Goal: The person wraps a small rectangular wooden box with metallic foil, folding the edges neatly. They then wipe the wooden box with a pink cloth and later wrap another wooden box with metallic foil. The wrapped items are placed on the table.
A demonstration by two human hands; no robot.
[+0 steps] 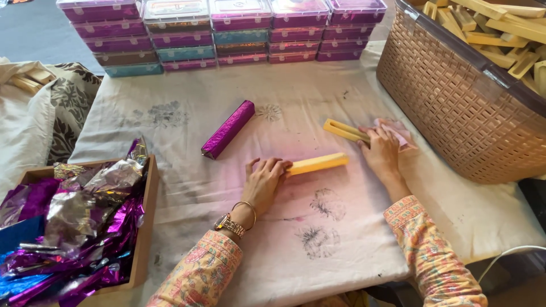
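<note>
On the cloth-covered surface (187, 187), the left hand (263, 183) lies flat, fingers loosely curled over the near end of a yellow bar (318, 164), pinning it down more than gripping it; the bar sits near the middle of the surface, pointing toward the right edge. The right hand (382, 152) rests farther right, its fingers closed lightly around one end of a yellow U-shaped piece (344, 130), with a pink cloth (398, 132) bunched under and beside the palm, probably for wiping or pressing. The two yellow pieces lie near each other but apart, each steadied by its own hand.

A bar wrapped in purple foil (228, 128) lies slantwise toward the far middle of the surface, clear of both hands, seemingly set aside. Along the far edge stand stacks of small boxes (227, 31) with clear lids, in purple, teal and brown. At the right edge a woven plastic basket (455, 108) holds many bare yellow pieces (500, 28) within easy reach of the right hand. At the near left corner a wooden tray (145, 227) is heaped with crumpled foil sheets (74, 227), purple, silver and blue, close to the left hand.
</note>
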